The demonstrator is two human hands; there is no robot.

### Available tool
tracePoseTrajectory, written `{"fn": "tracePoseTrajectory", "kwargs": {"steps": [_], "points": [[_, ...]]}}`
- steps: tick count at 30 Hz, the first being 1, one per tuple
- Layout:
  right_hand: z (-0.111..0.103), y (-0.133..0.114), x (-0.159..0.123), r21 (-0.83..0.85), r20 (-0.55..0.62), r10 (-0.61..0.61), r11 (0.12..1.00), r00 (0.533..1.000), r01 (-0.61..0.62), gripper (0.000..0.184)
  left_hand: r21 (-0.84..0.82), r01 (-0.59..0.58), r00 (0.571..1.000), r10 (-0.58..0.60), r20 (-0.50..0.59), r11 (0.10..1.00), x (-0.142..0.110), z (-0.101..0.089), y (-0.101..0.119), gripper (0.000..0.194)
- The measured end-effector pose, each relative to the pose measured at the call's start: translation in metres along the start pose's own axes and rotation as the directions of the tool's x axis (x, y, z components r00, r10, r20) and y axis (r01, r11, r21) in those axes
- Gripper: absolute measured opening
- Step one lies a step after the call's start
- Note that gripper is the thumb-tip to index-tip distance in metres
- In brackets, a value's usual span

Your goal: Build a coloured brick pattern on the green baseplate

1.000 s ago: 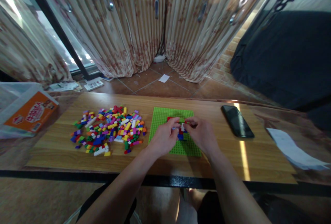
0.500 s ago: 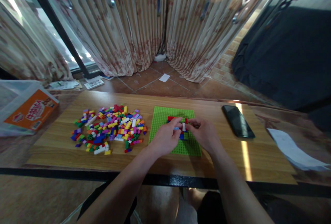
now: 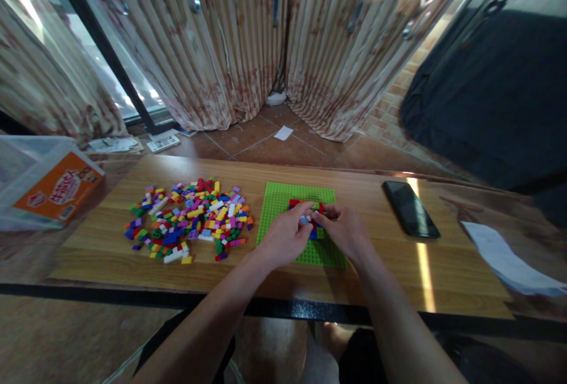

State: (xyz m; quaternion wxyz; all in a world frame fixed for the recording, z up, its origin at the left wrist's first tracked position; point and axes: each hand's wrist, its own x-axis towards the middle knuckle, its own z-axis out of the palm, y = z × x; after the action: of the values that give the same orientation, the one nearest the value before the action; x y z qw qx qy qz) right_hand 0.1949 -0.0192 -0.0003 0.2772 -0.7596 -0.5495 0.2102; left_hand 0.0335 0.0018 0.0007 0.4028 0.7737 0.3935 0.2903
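A green studded baseplate [image 3: 277, 195] lies on the table, with a low build of red, blue and green bricks [image 3: 315, 234] on it. Over this build my left hand [image 3: 287, 236] pinches a light blue brick [image 3: 303, 219] between thumb and index finger. From the other side, my right hand [image 3: 345, 227] has its fingertips closed at a small white brick, mostly covered by the fingers. Both sets of fingertips nearly meet above the build. Whether the light blue and white pieces are joined cannot be made out.
Left of the baseplate spreads a pile of loose coloured bricks [image 3: 195, 212]. A black phone [image 3: 411, 210] lies on the wooden table [image 3: 372, 277] at right, with white paper [image 3: 509, 260] beyond it. A clear plastic bin [image 3: 39, 165] with an orange label stands at far left.
My right fingertips have moved slightly left, closer to my left fingertips, and now cover most of the white brick. The view has shifted a little.
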Motion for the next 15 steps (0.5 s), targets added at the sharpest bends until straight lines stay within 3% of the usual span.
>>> {"fn": "tracePoseTrajectory", "kwargs": {"steps": [8, 15], "points": [[0.001, -0.001, -0.001, -0.047, -0.003, -0.032, 0.998, 0.999, 0.032, 0.033, -0.007, 0.013, 0.997, -0.014, -0.082, 1.0, 0.002, 0.005, -0.005, 0.037], [0.001, -0.005, -0.002, -0.046, -0.007, -0.028, 0.999, 1.0, 0.028, 0.029, 0.243, 0.069, 0.989, -0.034, -0.144, 0.968, 0.001, 0.012, 0.004, 0.034]]}}
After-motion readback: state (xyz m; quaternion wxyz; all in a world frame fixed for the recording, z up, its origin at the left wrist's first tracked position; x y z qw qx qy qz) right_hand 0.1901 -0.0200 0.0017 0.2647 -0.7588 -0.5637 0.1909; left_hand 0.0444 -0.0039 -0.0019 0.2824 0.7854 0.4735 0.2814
